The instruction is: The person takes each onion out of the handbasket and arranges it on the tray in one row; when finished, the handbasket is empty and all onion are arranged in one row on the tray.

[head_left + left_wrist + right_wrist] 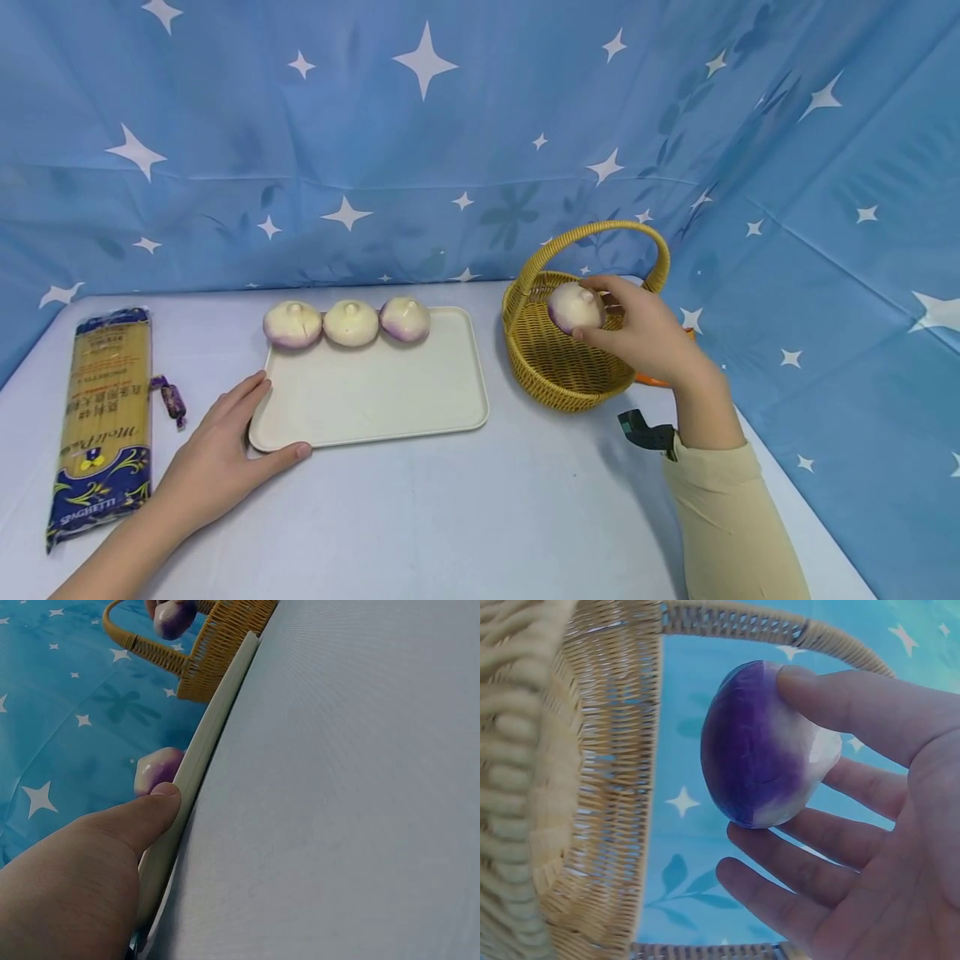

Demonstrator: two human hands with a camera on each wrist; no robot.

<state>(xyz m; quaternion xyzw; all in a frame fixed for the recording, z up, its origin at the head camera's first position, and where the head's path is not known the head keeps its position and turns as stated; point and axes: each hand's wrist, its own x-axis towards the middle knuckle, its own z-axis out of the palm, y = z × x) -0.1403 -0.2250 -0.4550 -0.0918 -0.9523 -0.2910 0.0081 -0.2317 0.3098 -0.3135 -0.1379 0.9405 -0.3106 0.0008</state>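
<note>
four turnips (350, 322), one tray (390, 400), one basket (555, 371)

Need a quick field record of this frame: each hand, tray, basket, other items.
right hand: holds a white-and-purple turnip over the wicker basket
left hand: rests on the near left corner of the tray, thumb on its rim
tray contents: three turnips in a row along the far edge
table left: spaghetti packet, wrapped candy beside it
backdrop: blue cloth with white stars
</note>
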